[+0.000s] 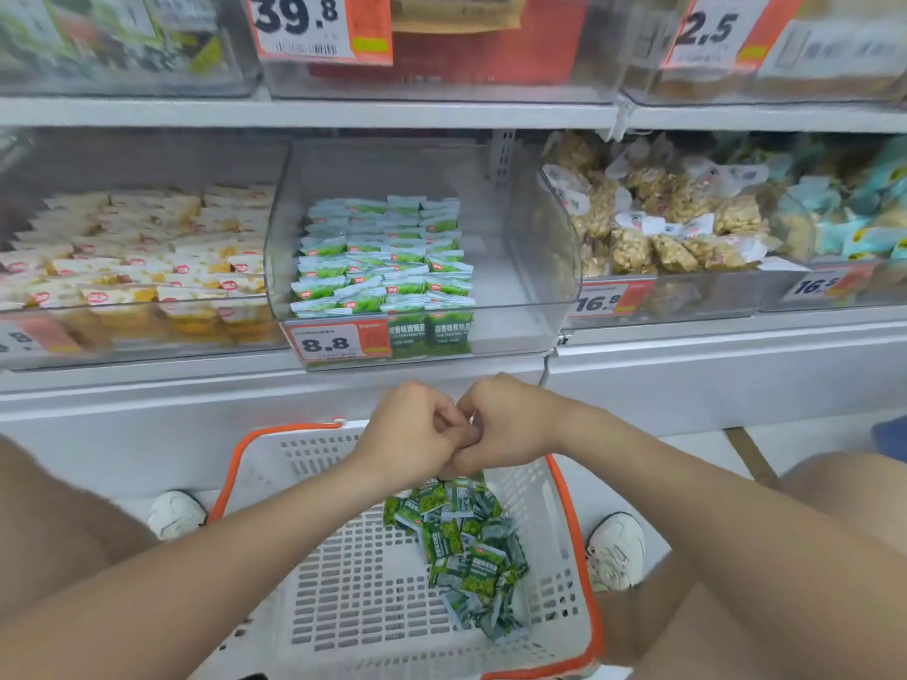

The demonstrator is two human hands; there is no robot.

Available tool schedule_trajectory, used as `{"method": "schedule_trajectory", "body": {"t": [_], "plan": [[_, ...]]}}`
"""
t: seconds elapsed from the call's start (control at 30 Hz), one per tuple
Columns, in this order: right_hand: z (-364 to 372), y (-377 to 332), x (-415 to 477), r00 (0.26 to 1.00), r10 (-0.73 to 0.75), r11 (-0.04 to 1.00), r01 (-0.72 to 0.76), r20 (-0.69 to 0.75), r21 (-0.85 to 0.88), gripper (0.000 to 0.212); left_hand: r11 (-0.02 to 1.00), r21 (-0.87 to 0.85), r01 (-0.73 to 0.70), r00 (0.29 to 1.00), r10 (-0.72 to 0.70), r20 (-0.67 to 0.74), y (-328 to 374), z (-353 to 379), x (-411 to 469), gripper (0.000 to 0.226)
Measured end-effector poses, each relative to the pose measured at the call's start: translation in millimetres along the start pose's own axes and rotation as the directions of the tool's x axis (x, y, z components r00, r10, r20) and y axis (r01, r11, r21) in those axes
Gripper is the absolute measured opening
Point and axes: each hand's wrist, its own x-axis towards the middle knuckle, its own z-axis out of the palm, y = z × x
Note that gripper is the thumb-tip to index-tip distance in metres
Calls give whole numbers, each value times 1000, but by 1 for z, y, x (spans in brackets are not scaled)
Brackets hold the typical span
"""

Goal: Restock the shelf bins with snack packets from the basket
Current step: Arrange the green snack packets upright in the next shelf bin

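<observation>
The left hand [417, 431] and right hand [508, 424] meet, fingers curled (any grip is hidden), above the basket [343, 606] of green packets [471, 547], below the part-filled clear bin [530, 247].

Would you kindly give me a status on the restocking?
Left hand and right hand curled together over white plastic basket; grip hidden. Green snack packets piled inside. Clear shelf bin part filled, nothing blocking.

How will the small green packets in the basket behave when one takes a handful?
Probably light: the green packets are small and lie loosely heaped in the basket. Likely slippery, since their wrappers look glossy, so some may slide out of a handful. They seem flat and firm, as those in the shelf bin stand in neat rows.
</observation>
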Motion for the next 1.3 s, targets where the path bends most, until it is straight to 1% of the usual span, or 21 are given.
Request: {"method": "schedule_trajectory", "body": {"t": [0.07,0.17,0.23,0.3,0.37,0.43,0.53,0.57,0.63,0.67,0.7,0.77,0.8,0.83,0.9,0.93,1.0,1.03,1.13,1.23,1.3], "plan": [[-14,-10,-2,994,-36,997,43,-105,70,44,997,50,-54,994,58,-89,18,-26,-3,15],[-45,-20,-5,970,-92,963,144,-227,227,32,985,120,-122,957,148,-247,41,-61,1,22],[-64,-21,-5,951,-134,881,242,-277,406,18,969,161,-188,908,234,-347,53,-79,8,22],[-81,-20,-2,942,-133,830,276,-308,485,9,948,191,-253,845,313,-434,59,-94,19,21],[-95,-13,8,923,-85,816,281,-377,506,17,926,215,-310,811,376,-448,59,-107,34,17],[-105,-6,19,902,-7,774,279,-433,568,24,913,227,-340,816,406,-412,55,-115,50,14],[-114,-2,35,916,78,716,224,-394,661,44,945,154,-288,860,326,-392,49,-122,70,9],[-116,-1,41,923,87,712,205,-374,672,44,953,128,-276,869,304,-390,48,-124,77,9],[-122,5,55,903,120,749,190,-413,635,29,957,94,-275,880,289,-376,47,-126,89,10],[-125,9,63,870,155,787,178,-467,591,26,957,107,-269,883,289,-369,45,-127,95,11],[-129,16,72,821,199,841,137,-535,523,29,957,143,-251,889,287,-358,43,-128,101,14],[-136,29,88,691,245,946,-17,-680,324,33,955,219,-201,912,264,-314,38,-128,111,21],[-140,35,94,634,241,968,-99,-735,232,34,949,256,-182,925,253,-282,34,-128,117,24],[-143,39,101,603,241,970,-173,-760,170,37,941,296,-167,940,242,-240,30,-128,123,27],[-149,46,116,602,270,947,-306,-752,95,36,908,391,-152,963,226,-150,25,-128,135,38],[-152,48,124,622,296,928,-367,-725,64,33,888,435,-149,971,215,-106,24,-129,139,45],[-155,50,141,675,358,891,-454,-645,20,40,859,498,-120,987,159,-36,22,-129,146,56],[-156,50,148,696,388,877,-481,-604,10,43,843,528,-99,992,123,-10,20,-128,148,60],[-159,50,165,730,450,856,-518,-515,15,39,792,605,-83,997,63,54,10,-125,155,69],[-162,54,181,710,505,830,-556,-491,51,43,761,643,-82,991,-5,132,-2,-124,160,77],[-162,58,190,695,505,826,-561,-512,53,39,737,669,-91,988,-16,153,-5,-123,159,78]]}}
